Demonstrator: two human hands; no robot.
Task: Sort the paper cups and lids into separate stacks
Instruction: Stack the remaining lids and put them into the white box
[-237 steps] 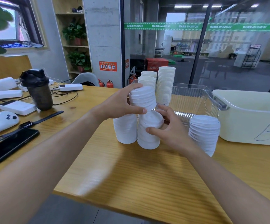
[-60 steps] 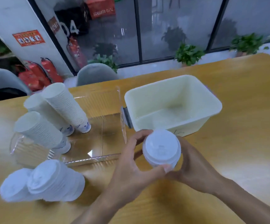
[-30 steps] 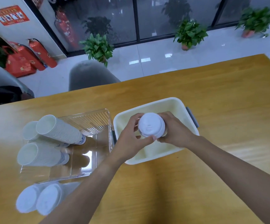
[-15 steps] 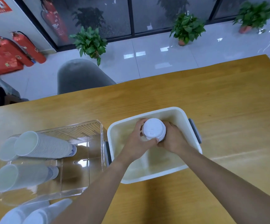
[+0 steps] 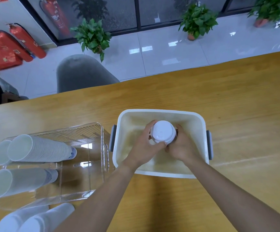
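A stack of white lids (image 5: 163,133) is down inside the cream plastic tub (image 5: 201,121), seen from above. My left hand (image 5: 144,148) wraps its left side and my right hand (image 5: 182,148) its right side. I cannot see whether the stack rests on the tub's floor. Three stacks of white paper cups (image 5: 38,149) stand in the clear plastic bin (image 5: 85,129) to the left. Two more stacks of white lids (image 5: 40,220) stand on the table at the bottom left, partly cut off by the frame.
The wooden table (image 5: 236,97) stretches to the right and behind the tub. A grey chair (image 5: 78,72) sits at the table's far edge. Potted plants and red fire extinguishers stand on the tiled floor beyond.
My hands carried the lid stack from the table in front of the tub over its rim and lowered it inside. My head has tilted further over the table.
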